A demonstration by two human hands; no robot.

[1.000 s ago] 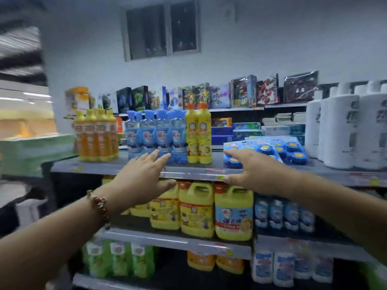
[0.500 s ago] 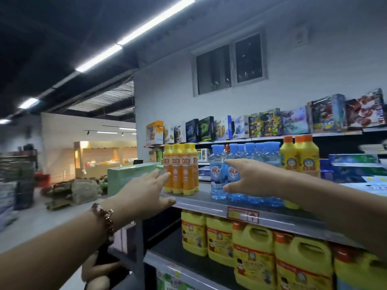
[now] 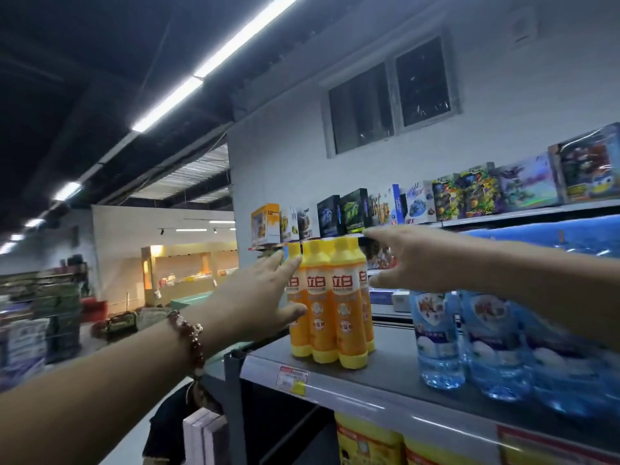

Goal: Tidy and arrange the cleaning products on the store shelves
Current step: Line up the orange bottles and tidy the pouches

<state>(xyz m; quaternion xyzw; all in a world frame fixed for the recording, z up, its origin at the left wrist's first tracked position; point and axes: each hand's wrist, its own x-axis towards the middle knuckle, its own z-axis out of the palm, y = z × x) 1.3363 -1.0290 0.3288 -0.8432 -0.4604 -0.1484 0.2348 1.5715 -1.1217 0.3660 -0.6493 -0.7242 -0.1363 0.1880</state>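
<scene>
Several orange dish-soap bottles [image 3: 330, 303] with yellow caps stand in a tight cluster at the left end of the grey shelf [image 3: 379, 370]. My left hand [image 3: 258, 297], a bead bracelet on its wrist, lies with straight fingers against the left side of the cluster, thumb low on the front bottle. My right hand [image 3: 412, 260] reaches in from the right with fingers extended, just right of the bottle tops; whether it touches them is unclear. Clear blue bottles [image 3: 439, 337] stand to the right on the same shelf.
Boxed toys [image 3: 469, 196] line the higher shelf behind. Yellow jugs [image 3: 369, 444] sit on the shelf below. The shelf's upright post [image 3: 231, 397] marks its left end, with an open aisle and stacked goods [image 3: 37, 323] beyond. A price tag [image 3: 292, 380] hangs on the shelf edge.
The view swung left along the shelf, from the blue packs past the blue bottles. Both hands moved to the orange bottles at the shelf's left end, and the left hand came against them.
</scene>
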